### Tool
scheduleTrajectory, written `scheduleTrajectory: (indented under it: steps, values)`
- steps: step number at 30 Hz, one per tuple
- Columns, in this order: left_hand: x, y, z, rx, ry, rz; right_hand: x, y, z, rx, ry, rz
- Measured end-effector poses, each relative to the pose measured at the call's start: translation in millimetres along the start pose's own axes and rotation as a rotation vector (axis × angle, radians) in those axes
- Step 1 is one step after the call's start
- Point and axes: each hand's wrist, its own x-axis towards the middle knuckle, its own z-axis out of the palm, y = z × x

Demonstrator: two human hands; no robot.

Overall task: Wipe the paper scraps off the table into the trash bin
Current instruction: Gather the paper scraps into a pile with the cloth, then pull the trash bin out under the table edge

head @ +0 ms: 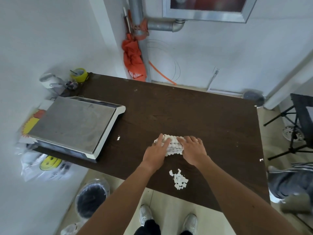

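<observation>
Both hands are working a white cloth (172, 143) mid-table (203, 116). The left hand (156, 150) is lying flat on the cloth's left end with its fingers fairly straight. The right hand (193, 148) is pressing on the right end, fingers spread and only slightly bent. Neither is gripping anything. The cloth is looking bunched or folded between them.

The scraps (179, 180) are sitting in a loose white pile close to the near edge, just in front of the right wrist and not touching the cloth. One stray bit (118, 138) is lying beside the scale (72, 126), and another (261, 159) is lying by the right edge.

Handling, as a judgement: the scraps are looking tiny, thin and very light, so likely to scatter or cling if pinched. Pushing them with a broad wad of cloth is suiting them better than picking. The cloth is looking soft and limp, so it is best held flat under the palm.

The bin (101, 182) is standing on the floor below the near-left edge, well apart from the pile. A clear liner is showing at the rim. The inside is reading dark, and I cannot tell whether anything is in it.
</observation>
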Motion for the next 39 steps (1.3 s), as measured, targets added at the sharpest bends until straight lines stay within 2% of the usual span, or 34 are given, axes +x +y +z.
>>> scheduleTrajectory:
  steps: [4,9,19,28,33,39]
  values:
    - [-1.6,-4.8,-2.3,-0.031,-0.026,0.001,4.9,-4.4,-6.2,-0.025,-0.022,-0.010]
    - [-3.0,-14.1,-19.1,-0.060,-0.031,-0.036,7.4,-11.2,-14.6,-0.040,0.046,-0.079]
    - [-32.2,-38.3,-29.4,-0.074,0.081,-0.148,7.0,-54.4,-37.2,-0.027,0.143,-0.277]
    - [-105.8,-88.9,-31.9,-0.074,0.119,-0.415,5.4,-130.2,-45.7,-0.147,0.099,-0.520]
    - [-167.1,-112.4,-30.4,-0.096,0.175,-0.648,5.3,-178.5,-50.2,-0.200,0.081,-0.698]
    - [-259.4,-142.4,2.6,-0.146,0.160,-0.911,-3.4,-240.1,-39.0,-0.240,0.073,-0.914]
